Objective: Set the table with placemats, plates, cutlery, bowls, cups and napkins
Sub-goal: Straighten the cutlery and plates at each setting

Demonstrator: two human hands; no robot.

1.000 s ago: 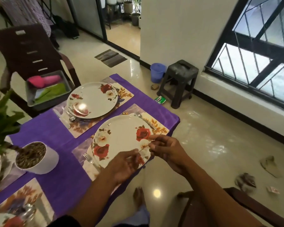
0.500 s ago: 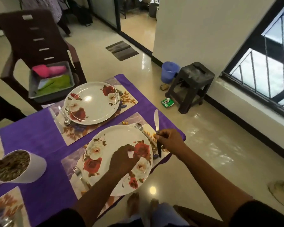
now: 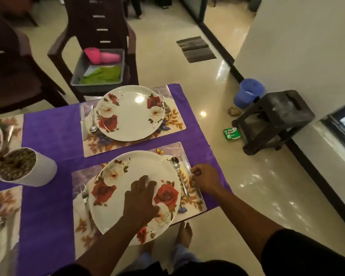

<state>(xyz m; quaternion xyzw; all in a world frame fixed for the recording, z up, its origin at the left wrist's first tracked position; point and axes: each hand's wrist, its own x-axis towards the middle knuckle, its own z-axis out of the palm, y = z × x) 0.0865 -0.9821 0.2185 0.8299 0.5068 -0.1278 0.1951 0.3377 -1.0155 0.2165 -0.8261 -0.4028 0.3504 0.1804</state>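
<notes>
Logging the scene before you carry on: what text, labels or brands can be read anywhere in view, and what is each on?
"UNGU DELIGHT", roughly, as it is small: on the green packet lying on the floor beside the dark stool.
A smaller line under it on the same packet: too blurred to read.
Plates, placemats, tray and blue bucket: no readable text.

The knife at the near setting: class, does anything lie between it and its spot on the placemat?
Nothing visible. The right hand holds the knife already on the placemat, beside the spoon.
</notes>
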